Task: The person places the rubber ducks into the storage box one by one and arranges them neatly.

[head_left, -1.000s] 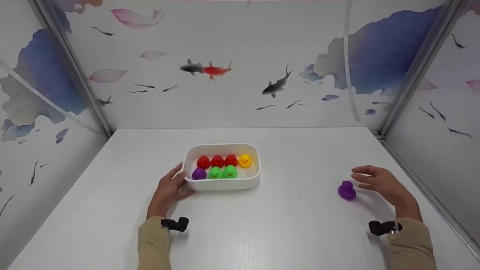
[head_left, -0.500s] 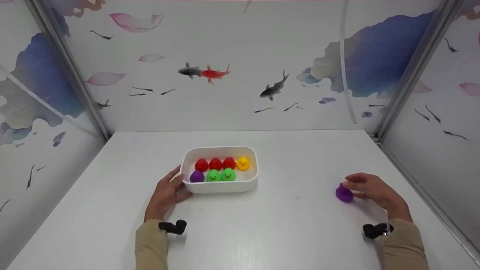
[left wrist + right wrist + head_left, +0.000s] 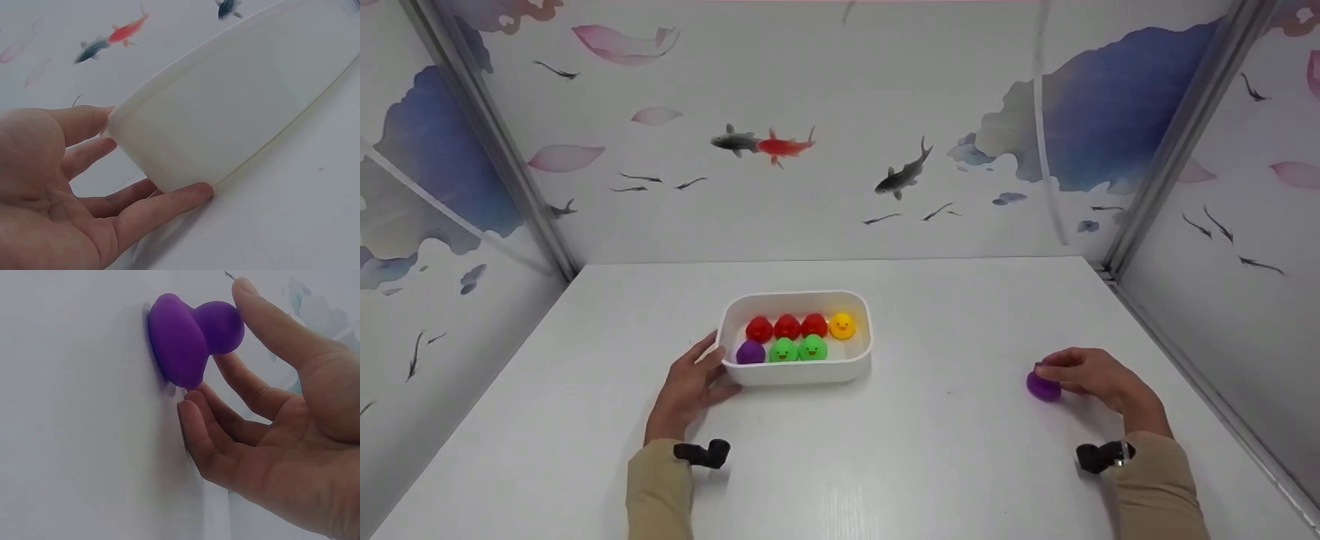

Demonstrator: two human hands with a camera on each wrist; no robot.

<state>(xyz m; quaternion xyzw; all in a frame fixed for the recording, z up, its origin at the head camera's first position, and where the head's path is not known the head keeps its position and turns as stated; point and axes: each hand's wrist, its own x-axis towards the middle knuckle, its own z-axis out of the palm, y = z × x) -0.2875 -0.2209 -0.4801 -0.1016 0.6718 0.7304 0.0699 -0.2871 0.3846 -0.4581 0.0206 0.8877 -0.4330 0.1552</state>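
Note:
A white plastic box [image 3: 795,373] stands on the table, holding several small rubber ducks. Its left end is gripped by my left hand [image 3: 690,386], with fingers spread around the corner in the left wrist view. Inside are red ducks [image 3: 787,327], a yellow duck [image 3: 842,325], green ducks [image 3: 813,348] and a purple duck [image 3: 751,352]. Off to the right, another purple rubber duck [image 3: 180,343] sits on the table. My right hand [image 3: 1091,375] has its thumb and fingers around that duck's head; the fingers partly cover it in the head view.
The white table [image 3: 900,457] runs between the box and the right-hand duck. Patterned panels [image 3: 840,202] with painted fish enclose the back and both sides. A small black wrist camera [image 3: 1099,457] sits at each sleeve cuff.
My right hand has moved left and down onto the lone purple duck, its fingers closing in around the head. The left hand and box keep their places, while the head view shifts slightly.

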